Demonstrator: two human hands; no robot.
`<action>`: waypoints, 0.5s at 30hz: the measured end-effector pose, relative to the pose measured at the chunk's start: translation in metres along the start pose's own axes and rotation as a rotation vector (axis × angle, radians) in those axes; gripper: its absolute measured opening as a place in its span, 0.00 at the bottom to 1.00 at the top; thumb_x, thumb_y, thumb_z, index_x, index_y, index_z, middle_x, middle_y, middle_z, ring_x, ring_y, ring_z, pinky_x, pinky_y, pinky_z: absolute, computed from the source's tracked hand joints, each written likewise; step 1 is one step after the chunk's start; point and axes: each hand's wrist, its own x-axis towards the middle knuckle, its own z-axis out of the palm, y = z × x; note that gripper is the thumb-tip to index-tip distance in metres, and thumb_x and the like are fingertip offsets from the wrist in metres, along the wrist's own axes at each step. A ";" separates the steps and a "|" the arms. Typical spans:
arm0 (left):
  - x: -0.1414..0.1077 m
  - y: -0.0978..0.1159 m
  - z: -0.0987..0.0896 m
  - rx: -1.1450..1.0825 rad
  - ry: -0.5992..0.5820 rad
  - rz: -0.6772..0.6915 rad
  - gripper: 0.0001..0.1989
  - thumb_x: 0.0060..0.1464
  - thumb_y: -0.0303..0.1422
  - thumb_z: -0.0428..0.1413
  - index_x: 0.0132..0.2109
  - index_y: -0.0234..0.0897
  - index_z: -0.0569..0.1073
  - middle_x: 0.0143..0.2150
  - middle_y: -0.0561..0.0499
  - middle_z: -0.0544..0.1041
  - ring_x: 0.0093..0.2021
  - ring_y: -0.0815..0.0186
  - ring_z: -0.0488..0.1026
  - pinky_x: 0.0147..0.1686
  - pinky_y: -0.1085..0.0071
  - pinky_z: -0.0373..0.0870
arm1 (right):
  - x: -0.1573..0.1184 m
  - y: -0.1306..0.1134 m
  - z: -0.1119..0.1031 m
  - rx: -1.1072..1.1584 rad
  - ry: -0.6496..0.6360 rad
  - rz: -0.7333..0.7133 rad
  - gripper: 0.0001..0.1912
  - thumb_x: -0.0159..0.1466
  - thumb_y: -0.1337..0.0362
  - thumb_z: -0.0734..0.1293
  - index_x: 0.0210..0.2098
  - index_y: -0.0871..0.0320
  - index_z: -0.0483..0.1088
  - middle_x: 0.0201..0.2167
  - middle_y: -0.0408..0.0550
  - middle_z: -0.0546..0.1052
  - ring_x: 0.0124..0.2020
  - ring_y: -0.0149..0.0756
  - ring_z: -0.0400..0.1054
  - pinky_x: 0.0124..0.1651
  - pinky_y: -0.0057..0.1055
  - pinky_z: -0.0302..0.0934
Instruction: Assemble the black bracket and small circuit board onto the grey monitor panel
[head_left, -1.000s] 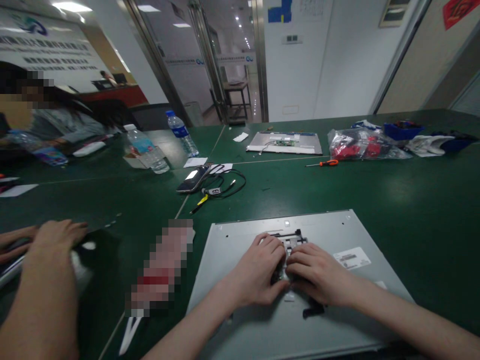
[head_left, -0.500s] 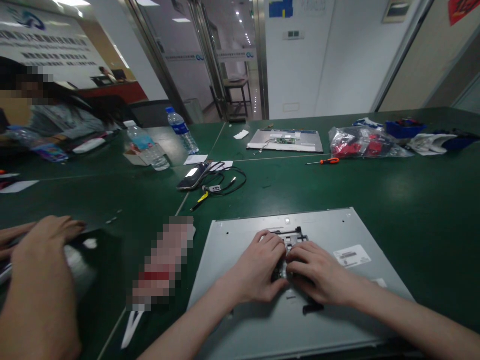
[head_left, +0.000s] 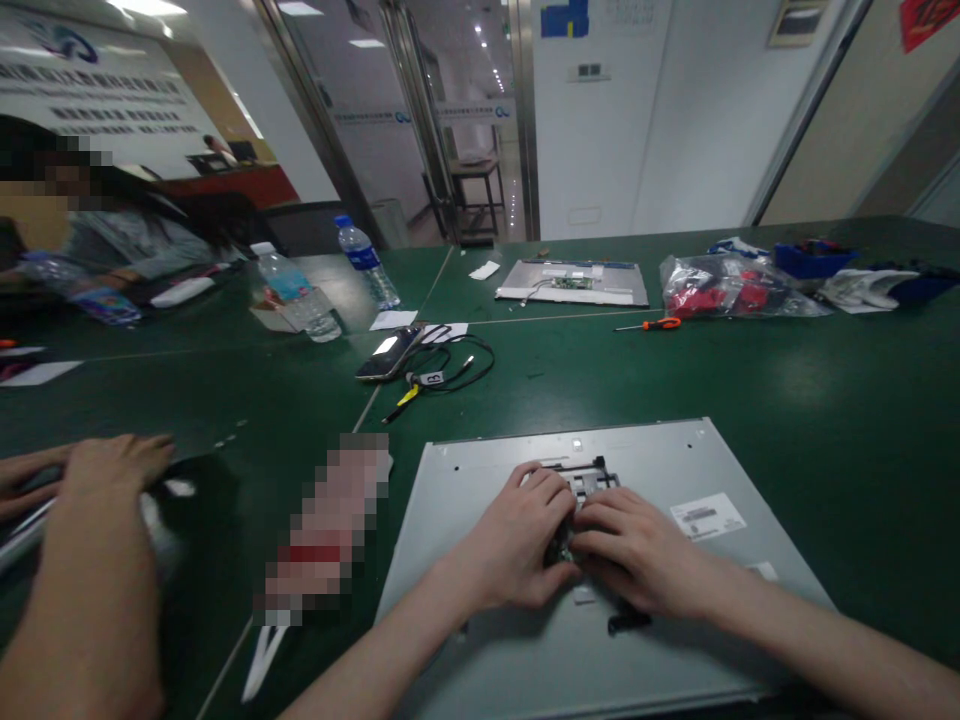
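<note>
A large grey metal panel (head_left: pixel 487 490) lies flat on the green table before me, with a white label (head_left: pixel 707 515) at its right. My left hand (head_left: pixel 525 535) and my right hand (head_left: pixel 637 550) meet at the panel's middle, over a metal bracket with cut-outs (head_left: pixel 596 482). Both hands have bent fingers pressed close around a small part, which they mostly hide; I cannot make out what it is. A short black piece (head_left: pixel 628 624) lies on the panel below my right hand.
At the left a co-worker's arm and hand (head_left: pixel 105 520) reach in. Beyond the panel lie a phone (head_left: pixel 386 355) with cables, an orange screwdriver (head_left: pixel 660 324), a smaller panel (head_left: pixel 570 283), bottles (head_left: pixel 367 262) and a plastic bag (head_left: pixel 727 285). A blurred-out item (head_left: pixel 330 530) lies left of the panel.
My right hand's fingers have shifted slightly over the small part, while my left hand stays nearly in place. At the left, the co-worker's hand has moved a little to the right.
</note>
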 end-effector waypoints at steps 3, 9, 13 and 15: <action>0.000 0.000 0.000 0.000 0.000 0.000 0.19 0.48 0.40 0.64 0.45 0.40 0.67 0.47 0.46 0.72 0.50 0.50 0.68 0.60 0.50 0.58 | 0.000 0.000 0.002 -0.002 0.017 -0.008 0.10 0.68 0.69 0.64 0.47 0.56 0.73 0.46 0.52 0.77 0.51 0.44 0.67 0.54 0.43 0.63; 0.000 -0.002 0.000 0.000 -0.001 0.008 0.22 0.48 0.41 0.66 0.46 0.39 0.68 0.48 0.46 0.72 0.50 0.50 0.68 0.60 0.51 0.59 | -0.001 0.001 0.004 -0.005 0.017 -0.011 0.11 0.68 0.69 0.64 0.48 0.57 0.74 0.47 0.51 0.78 0.52 0.44 0.68 0.55 0.44 0.63; 0.000 -0.002 0.000 0.002 -0.003 0.006 0.21 0.47 0.40 0.66 0.45 0.38 0.69 0.48 0.45 0.72 0.51 0.50 0.68 0.60 0.51 0.58 | 0.000 0.000 0.004 -0.017 0.035 -0.010 0.11 0.68 0.69 0.64 0.48 0.58 0.74 0.47 0.51 0.78 0.52 0.44 0.68 0.55 0.44 0.63; 0.000 -0.002 0.000 0.004 -0.002 0.005 0.21 0.48 0.39 0.66 0.45 0.38 0.69 0.48 0.45 0.72 0.51 0.50 0.68 0.60 0.51 0.59 | 0.000 0.000 0.005 -0.022 0.037 -0.010 0.11 0.68 0.70 0.65 0.49 0.59 0.73 0.47 0.52 0.78 0.52 0.44 0.68 0.55 0.44 0.63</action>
